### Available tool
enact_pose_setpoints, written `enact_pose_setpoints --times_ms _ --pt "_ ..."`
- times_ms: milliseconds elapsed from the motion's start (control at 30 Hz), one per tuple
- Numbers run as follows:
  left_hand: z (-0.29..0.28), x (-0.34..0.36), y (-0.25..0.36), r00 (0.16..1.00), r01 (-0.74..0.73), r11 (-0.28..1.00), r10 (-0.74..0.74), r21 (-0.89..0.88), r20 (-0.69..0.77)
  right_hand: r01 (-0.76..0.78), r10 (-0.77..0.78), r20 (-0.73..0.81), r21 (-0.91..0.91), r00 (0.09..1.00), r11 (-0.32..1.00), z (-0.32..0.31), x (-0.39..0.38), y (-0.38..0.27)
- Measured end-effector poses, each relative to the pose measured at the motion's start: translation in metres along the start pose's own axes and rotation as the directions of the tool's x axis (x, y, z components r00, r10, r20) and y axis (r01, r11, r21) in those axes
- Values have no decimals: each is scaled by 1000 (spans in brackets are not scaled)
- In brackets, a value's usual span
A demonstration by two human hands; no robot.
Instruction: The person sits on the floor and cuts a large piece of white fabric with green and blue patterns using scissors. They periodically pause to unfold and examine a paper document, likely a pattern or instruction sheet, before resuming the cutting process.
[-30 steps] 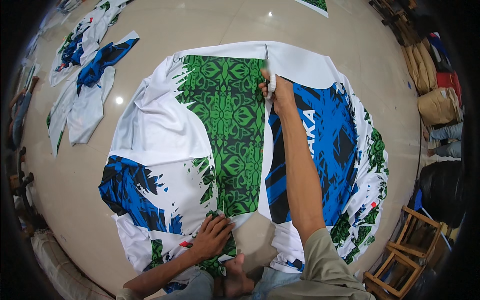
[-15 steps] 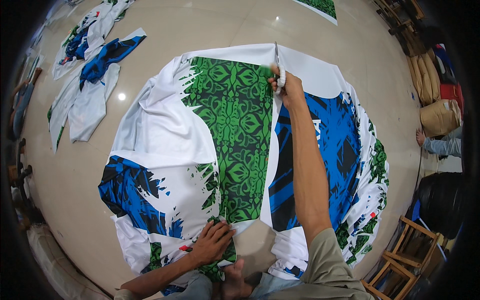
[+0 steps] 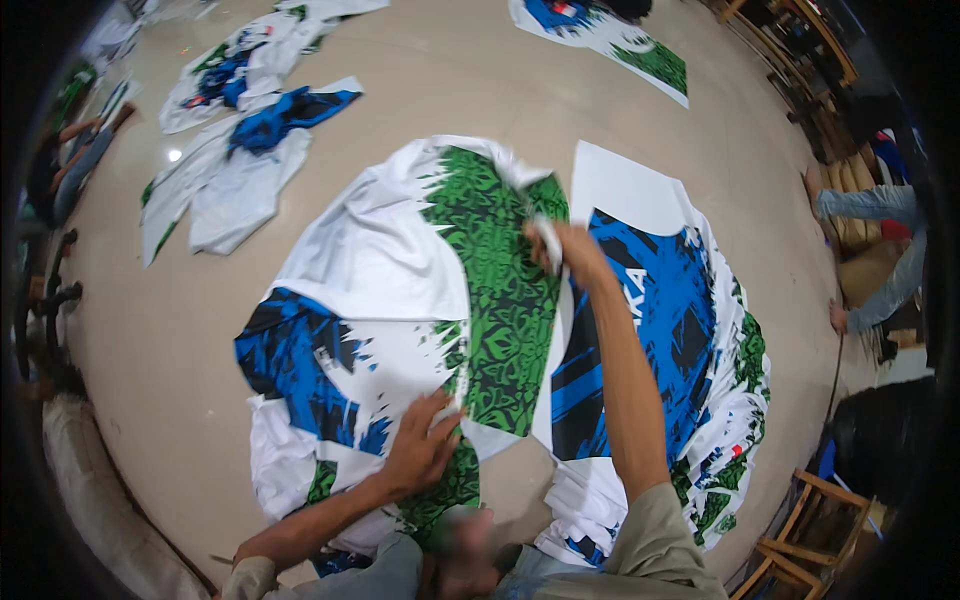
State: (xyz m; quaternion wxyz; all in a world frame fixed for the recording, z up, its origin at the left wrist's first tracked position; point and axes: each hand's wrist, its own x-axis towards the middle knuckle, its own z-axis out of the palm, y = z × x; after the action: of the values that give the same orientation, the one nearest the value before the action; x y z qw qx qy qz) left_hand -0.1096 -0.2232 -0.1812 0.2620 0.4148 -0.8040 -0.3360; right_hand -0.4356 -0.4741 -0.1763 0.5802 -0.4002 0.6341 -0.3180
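Note:
My right hand (image 3: pixel 575 252) is closed on a pair of scissors with white-wrapped handles (image 3: pixel 549 243), held over the upper right part of a green and black patterned fabric panel (image 3: pixel 505 340). The blades are blurred. Fingers spread, my left hand (image 3: pixel 422 440) lies flat on the cloth near the panel's lower left edge. White fabric with blue and green print (image 3: pixel 375 270) spreads in folds to the left. Right of the green panel lies a blue, black and white printed panel (image 3: pixel 650 330), a gap of floor showing between their far ends.
Loose printed cloth pieces (image 3: pixel 250 180) lie on the tiled floor at the far left, and another cut piece (image 3: pixel 640 60) at the far right. A person's jeans-clad leg (image 3: pixel 870 202) shows at right. A wooden stool (image 3: pixel 815 515) and a wrapped roll (image 3: pixel 95 490) stand at the sides.
My right hand and the scissors have drawn back toward me from the far edge. The green panel's far end has come apart from the blue panel and shifted. The view has moved slightly.

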Motion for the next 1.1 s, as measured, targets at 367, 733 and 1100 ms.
enact_pose_setpoints --times_ms 367,733,1100 --pt "-55 -9 -43 967 -169 846 42 505 252 -56 79 633 -57 770 997 103 -392 80" --pt "-91 -307 -53 770 -348 749 -115 564 628 183 -34 -211 744 977 643 -6 -576 298" --pt "-320 -98 -154 887 -265 613 -147 744 437 -28 105 -214 337 971 941 71 -574 287"
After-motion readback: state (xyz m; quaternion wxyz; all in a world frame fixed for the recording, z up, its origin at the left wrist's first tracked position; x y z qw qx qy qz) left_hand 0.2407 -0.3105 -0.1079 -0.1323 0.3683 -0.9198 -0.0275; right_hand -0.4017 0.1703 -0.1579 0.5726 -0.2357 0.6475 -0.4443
